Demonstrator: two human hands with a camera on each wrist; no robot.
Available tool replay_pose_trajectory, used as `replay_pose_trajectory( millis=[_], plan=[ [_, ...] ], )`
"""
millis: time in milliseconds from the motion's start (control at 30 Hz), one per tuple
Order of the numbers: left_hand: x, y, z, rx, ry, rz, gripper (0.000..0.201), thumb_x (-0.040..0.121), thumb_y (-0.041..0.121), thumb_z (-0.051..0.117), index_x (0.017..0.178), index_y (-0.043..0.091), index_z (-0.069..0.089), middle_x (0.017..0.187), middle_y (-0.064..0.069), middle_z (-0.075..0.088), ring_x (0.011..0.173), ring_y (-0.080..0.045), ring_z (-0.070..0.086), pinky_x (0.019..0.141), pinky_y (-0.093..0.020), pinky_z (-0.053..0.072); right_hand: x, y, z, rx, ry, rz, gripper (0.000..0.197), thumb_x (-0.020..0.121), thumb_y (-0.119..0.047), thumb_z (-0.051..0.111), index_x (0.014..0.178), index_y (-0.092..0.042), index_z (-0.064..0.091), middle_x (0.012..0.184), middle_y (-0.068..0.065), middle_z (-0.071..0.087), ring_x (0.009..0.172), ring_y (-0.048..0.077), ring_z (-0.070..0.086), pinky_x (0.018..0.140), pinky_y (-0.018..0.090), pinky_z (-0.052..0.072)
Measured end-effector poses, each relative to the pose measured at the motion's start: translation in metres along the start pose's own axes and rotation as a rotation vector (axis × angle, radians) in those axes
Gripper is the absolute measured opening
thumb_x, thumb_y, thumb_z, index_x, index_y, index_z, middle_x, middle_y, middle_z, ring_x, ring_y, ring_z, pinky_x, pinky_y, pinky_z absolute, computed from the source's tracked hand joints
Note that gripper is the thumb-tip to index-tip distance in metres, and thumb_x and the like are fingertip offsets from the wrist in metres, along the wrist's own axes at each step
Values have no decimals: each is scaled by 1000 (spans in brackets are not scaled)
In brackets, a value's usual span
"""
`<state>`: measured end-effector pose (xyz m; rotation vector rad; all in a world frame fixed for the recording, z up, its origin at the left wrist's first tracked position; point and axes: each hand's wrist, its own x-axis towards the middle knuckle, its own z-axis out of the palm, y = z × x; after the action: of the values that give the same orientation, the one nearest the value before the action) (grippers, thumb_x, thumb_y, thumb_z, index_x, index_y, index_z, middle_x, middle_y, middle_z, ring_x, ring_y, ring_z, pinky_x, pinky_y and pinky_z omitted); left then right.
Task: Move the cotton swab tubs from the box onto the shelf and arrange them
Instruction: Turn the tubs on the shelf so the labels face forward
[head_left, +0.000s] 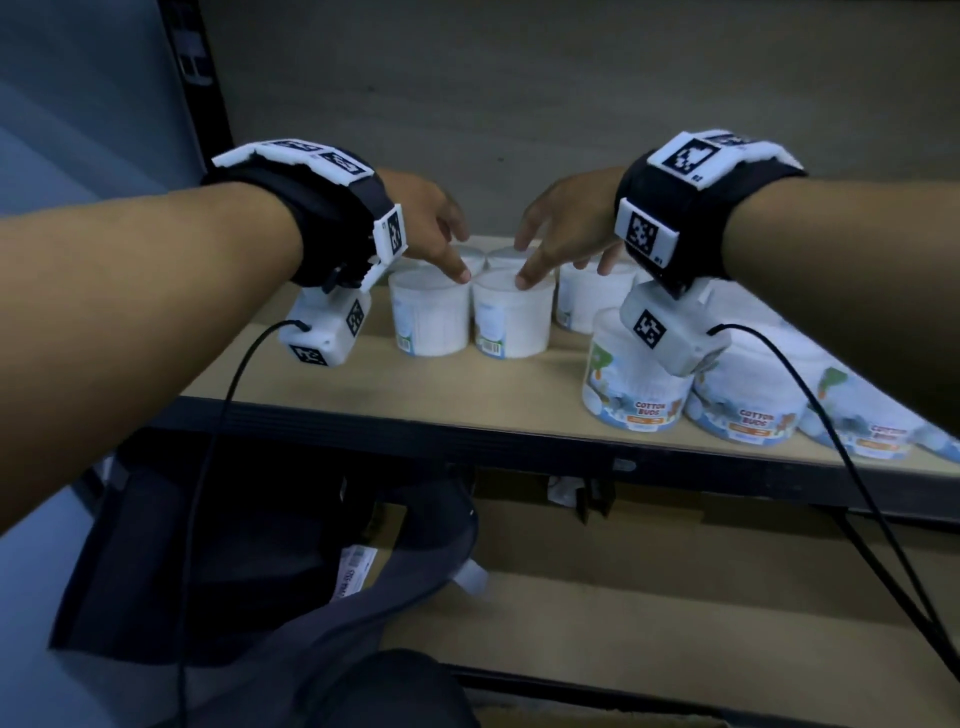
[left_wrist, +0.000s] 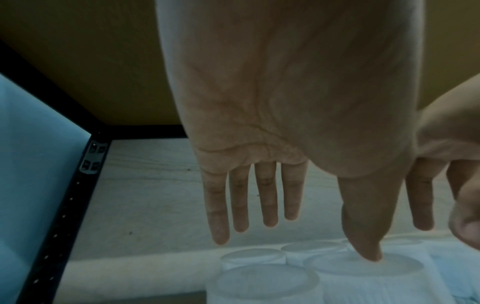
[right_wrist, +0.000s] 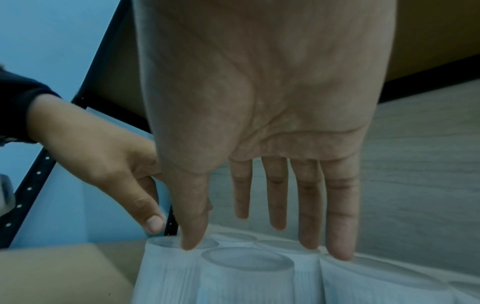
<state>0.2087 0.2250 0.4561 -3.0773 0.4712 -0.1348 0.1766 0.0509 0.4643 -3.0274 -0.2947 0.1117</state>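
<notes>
- On the shelf (head_left: 363, 384), several white tubs (head_left: 511, 317) stand upright in a close group near the middle; some more tubs with "COTTON BUDS" labels (head_left: 639, 384) stand at the front edge, right of this group.
- Above the group, the left hand (head_left: 421, 223) hangs with straight, spread fingers; its thumb (left_wrist: 363, 236) touches the lid of one front tub (head_left: 431, 319). It holds nothing.
- Beside it, the right hand (head_left: 566, 223) is also flat and spread. Its thumb (right_wrist: 192, 226) rests on the lid of the next front tub, and its outer fingers reach the lids of tubs further right. It grips nothing.
- Both hands are near each other but apart, thumbs almost meeting over the two front tubs.
- Left of the group, a black upright post (left_wrist: 64, 205) with holes closes the shelf side; behind the tubs is a brown back panel (head_left: 571, 104).
- Under the shelf, a black front rail (head_left: 467, 441) and a lower board (head_left: 649, 613) are seen, and two black cables (head_left: 831, 415) hang from the wrist cameras.
- The box is not clearly visible.
</notes>
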Motion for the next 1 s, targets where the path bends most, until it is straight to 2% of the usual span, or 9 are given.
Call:
replay_pose_trajectory(
  millis=[100,200,267,333,400,567,733,867,1000],
  plan=[
    [8,-6,8,12,-39,-15,72,84,56,66,145,25,45,146,3,49,133,-19,45,108,-30,34,10,-6,8,-143,60,-48,65,86,-44,68,143,-21,46,135,1,53,114,19,55,82,22,43],
    [16,-13,17,10,-71,-28,75,85,53,67,149,27,39,152,2,41,137,-20,40,110,-28,31,19,-11,13,-163,59,-59,68,87,-44,68,145,-24,41,141,-1,48,97,14,48,78,21,36],
    [21,-16,23,15,-86,-34,75,86,53,66,151,29,37,154,2,39,139,-20,38,110,-28,30,28,-14,11,-160,57,-56,72,87,-45,67,148,-24,36,145,-1,44,110,18,52,83,22,38],
    [25,-19,26,14,-100,-44,76,86,54,65,151,30,35,155,3,38,140,-19,37,110,-27,29,34,-16,9,-170,54,-57,75,88,-47,65,150,-24,31,149,0,39,127,20,48,92,25,40],
    [27,-21,28,8,-113,-53,76,86,55,64,152,32,33,155,4,37,140,-19,37,110,-27,29,39,-18,8,-197,31,-54,75,91,-47,61,152,-21,27,152,2,35,132,20,43,98,27,40],
    [30,-22,29,21,-132,-43,71,87,55,63,150,34,36,151,5,43,138,-18,40,110,-29,30,54,-27,10,-211,-102,-29,71,89,-48,62,148,-17,38,145,9,43,120,31,57,98,38,50],
    [32,-21,35,46,-139,-22,68,88,55,61,149,36,38,153,5,39,139,-19,36,110,-29,29,69,-24,11,-195,-114,9,58,89,-34,68,140,-12,50,138,14,53,123,30,54,87,31,47],
    [35,-26,35,17,-134,-18,66,84,57,65,144,41,43,149,5,44,135,-19,42,105,-28,33,79,-26,14,-205,-161,65,72,83,-48,70,144,-18,46,138,15,53,124,29,54,100,39,49],
    [41,-29,36,-12,-149,-21,66,80,58,69,141,43,48,144,5,49,128,-18,47,94,-25,36,81,-25,14,-199,-166,77,71,82,-46,73,143,-21,48,135,15,56,121,29,56,100,42,49]
  ],
)
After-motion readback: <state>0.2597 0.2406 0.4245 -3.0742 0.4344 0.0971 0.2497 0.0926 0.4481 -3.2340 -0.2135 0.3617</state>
